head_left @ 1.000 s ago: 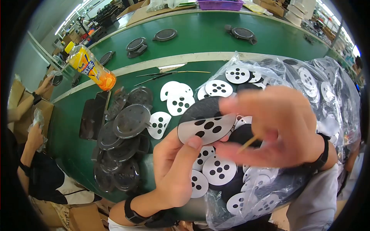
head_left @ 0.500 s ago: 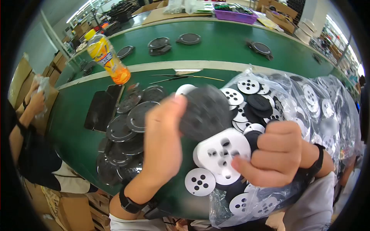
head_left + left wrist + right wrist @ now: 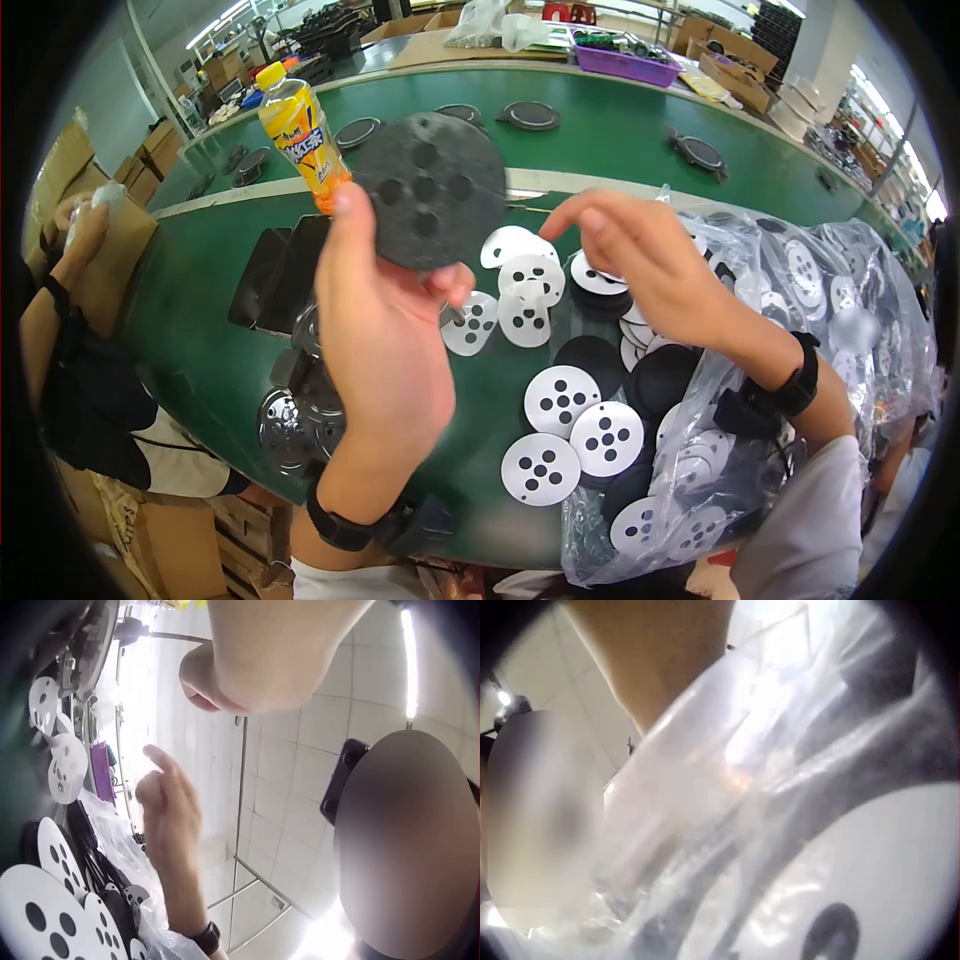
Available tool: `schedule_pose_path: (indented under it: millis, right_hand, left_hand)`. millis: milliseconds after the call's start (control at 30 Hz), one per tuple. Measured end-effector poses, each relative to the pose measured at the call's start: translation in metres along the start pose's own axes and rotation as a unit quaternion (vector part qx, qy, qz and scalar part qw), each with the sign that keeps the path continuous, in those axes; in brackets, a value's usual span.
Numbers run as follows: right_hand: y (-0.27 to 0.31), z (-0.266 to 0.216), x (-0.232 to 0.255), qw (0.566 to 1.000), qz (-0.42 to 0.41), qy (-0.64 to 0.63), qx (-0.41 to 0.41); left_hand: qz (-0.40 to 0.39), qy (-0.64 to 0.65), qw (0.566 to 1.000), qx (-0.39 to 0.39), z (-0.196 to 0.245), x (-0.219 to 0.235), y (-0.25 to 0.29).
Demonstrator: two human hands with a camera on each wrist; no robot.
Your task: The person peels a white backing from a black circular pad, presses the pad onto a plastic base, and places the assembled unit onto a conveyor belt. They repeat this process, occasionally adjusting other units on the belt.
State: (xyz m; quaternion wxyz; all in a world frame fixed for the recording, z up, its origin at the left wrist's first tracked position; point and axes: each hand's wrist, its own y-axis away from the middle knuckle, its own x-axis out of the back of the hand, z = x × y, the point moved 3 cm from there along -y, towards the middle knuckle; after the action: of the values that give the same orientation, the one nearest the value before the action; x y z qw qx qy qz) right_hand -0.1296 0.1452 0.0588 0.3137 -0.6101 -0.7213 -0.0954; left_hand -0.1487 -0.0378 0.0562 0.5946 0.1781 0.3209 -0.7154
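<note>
My left hand [image 3: 385,340] grips a black round disc [image 3: 455,225] with several dark round spots, its thumb at the left edge and fingers behind. The disc is raised, its face toward me. My right hand [image 3: 655,265], apart from it on the right, has its index finger reaching left; in the left wrist view that right hand [image 3: 176,825] shows nothing between its fingers. Below it lie white discs [image 3: 540,468] with black spots, and thin white cut-out sheets [image 3: 530,285] lie between the hands. The right wrist view is mostly filled by plastic film [image 3: 705,765].
A clear plastic bag [image 3: 690,440] full of discs spreads along the right. Glossy dark covers [image 3: 295,420] are piled behind my left forearm. A yellow-capped bottle [image 3: 305,140] stands back left. Finished-looking dark round parts [image 3: 530,115] sit on the far green strip. Another person's hands [image 3: 85,225] show left.
Both hands were at the disc, whose lower part showed white. My left hand has since lifted it up and left, now all black; my right hand has drawn away and risen.
</note>
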Motion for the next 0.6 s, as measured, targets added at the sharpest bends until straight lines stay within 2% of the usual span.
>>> schedule_pose_path:
  millis: [33,67,133,167,200,267,300,333,367,400,467,533,600]
  right_hand:
    - [-0.001,0.0,0.002,0.99,0.021,-0.113,0.084]
    - [0.001,-0.004,0.005,0.99,0.022,-0.105,0.086]
    - [0.009,-0.013,0.01,0.961,0.036,-0.261,0.083]
    - [0.012,-0.017,0.008,0.952,0.022,-0.293,0.084]
    - [0.017,-0.022,0.002,0.919,0.001,-0.386,0.084]
    - [0.025,-0.032,-0.01,0.869,-0.03,-0.49,0.071]
    - [0.027,-0.027,-0.01,0.879,-0.024,-0.473,0.06]
    - [0.026,-0.027,-0.008,0.878,-0.027,-0.474,0.063]
    - [0.025,-0.028,-0.006,0.9,-0.022,-0.425,0.098]
    - [0.024,-0.029,-0.006,0.917,-0.02,-0.375,0.132]
    - [0.025,-0.025,-0.004,0.929,-0.042,-0.349,0.119]
    - [0.024,-0.024,-0.004,0.939,-0.061,-0.32,0.109]
    - [0.027,-0.023,-0.004,0.923,-0.049,-0.377,0.058]
  left_hand:
    - [-0.002,-0.002,1.0,0.011,-0.004,-0.006,0.004]
    - [-0.005,-0.017,0.999,0.028,-0.005,-0.013,0.009]
    - [-0.086,0.028,0.994,0.067,-0.012,-0.014,0.012]
    - [-0.069,0.026,0.994,0.075,-0.016,-0.016,0.017]
    - [-0.073,0.029,0.994,0.071,-0.018,-0.019,0.02]
    - [-0.098,0.007,0.986,0.135,-0.024,-0.024,0.027]
    - [-0.102,-0.04,0.984,0.141,-0.023,-0.028,0.031]
    - [-0.12,-0.074,0.984,0.11,-0.026,-0.03,0.031]
    - [-0.15,-0.127,0.975,0.108,-0.029,-0.029,0.03]
    - [-0.176,-0.179,0.962,0.107,-0.031,-0.027,0.029]
    - [-0.183,-0.31,0.928,0.097,-0.031,-0.022,0.027]
    - [-0.183,-0.292,0.936,0.068,-0.034,-0.024,0.026]
    - [-0.161,-0.321,0.933,0.009,-0.033,-0.022,0.021]
